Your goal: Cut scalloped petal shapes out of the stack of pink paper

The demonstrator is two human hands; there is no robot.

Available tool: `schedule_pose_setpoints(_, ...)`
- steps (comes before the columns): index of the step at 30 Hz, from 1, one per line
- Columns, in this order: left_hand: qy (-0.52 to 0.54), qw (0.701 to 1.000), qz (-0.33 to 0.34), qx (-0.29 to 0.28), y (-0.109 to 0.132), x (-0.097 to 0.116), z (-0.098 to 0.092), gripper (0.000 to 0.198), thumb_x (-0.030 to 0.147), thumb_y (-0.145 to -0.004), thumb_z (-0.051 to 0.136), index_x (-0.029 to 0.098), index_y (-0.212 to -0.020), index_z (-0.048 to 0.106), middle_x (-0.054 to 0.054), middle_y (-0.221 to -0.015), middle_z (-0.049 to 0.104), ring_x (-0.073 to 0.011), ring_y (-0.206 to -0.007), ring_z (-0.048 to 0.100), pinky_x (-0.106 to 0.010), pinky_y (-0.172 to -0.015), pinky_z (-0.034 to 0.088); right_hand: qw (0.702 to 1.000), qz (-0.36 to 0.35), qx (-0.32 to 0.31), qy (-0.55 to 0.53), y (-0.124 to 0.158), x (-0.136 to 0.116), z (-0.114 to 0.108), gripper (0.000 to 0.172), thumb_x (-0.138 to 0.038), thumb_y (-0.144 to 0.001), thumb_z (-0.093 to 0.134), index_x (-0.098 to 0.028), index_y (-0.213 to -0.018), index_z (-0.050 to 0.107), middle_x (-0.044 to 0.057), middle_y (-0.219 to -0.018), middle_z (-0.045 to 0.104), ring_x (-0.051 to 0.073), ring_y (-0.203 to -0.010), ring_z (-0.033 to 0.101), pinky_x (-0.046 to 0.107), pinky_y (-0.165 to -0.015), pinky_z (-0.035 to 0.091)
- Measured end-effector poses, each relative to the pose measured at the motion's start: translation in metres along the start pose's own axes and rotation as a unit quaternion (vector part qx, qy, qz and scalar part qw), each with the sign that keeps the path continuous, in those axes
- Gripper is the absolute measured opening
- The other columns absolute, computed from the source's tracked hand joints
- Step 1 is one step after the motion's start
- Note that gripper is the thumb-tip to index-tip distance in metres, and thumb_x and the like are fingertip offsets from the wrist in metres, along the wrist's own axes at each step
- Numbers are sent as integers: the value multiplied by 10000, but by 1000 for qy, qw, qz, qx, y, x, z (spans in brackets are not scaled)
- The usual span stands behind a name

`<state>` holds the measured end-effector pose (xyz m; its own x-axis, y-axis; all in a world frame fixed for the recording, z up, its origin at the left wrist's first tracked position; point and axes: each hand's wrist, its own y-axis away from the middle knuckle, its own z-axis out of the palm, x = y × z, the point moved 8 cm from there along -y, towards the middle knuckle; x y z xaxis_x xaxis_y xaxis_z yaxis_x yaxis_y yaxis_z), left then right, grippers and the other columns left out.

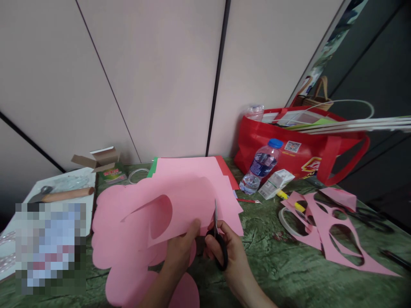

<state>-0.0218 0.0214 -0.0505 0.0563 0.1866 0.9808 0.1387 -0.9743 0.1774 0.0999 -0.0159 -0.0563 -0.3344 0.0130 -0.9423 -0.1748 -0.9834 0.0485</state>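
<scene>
My left hand (181, 248) pinches the lower edge of a pink paper sheet (192, 196), thumb on top. A curved cut-out opens in the sheet's left part. In my right hand (236, 246) is a pair of scissors (221, 253) with black handles, fingers through the loops. Its blades point up and away at the sheet's right edge; whether they are parted I cannot tell. Under and left of my left hand lie pink pieces with rounded, scalloped edges (118, 248). Behind the held sheet rests a stack of pink paper (189, 164) with green and red sheets peeking out.
At right stand a red bag (292, 147), a water bottle (261, 167) and a small white carton (276, 184). Pink paper scraps (326, 231), a tape roll (284, 220) and other scissors (374, 218) lie nearby. At left are an open box (111, 171) and a wooden-handled tool (69, 194).
</scene>
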Motion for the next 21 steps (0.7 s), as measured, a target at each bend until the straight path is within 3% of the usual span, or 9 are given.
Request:
schedule_pose_setpoints(7,-19,1000,0,-11,-2,1,0,261,415,-621,640,228,-490,514,-62,-648,674,-251,-742,627,-365,-782,454,1000,9,-14,3,1,9,1,343,-452,-674,707,-182,-759,513,-91,-443,449,63,-369,391,180,-390,308)
schedule_pose_setpoints(14,-35,998,-28,38,1,3,-5,204,385,-601,691,197,-590,615,-78,-681,690,-279,-850,630,-402,-870,431,999,29,-13,-15,0,17,3,364,-426,-634,746,-175,-753,511,-80,-464,493,62,-384,418,166,-385,310)
schedule_pose_setpoints(21,14,998,-35,-49,2,6,10,105,299,-637,646,200,-605,650,-57,-644,696,-246,-724,650,-346,-724,503,998,33,20,-50,-6,9,-5,503,-427,-565,789,-197,-878,469,-53,-565,605,93,-481,511,201,-487,417)
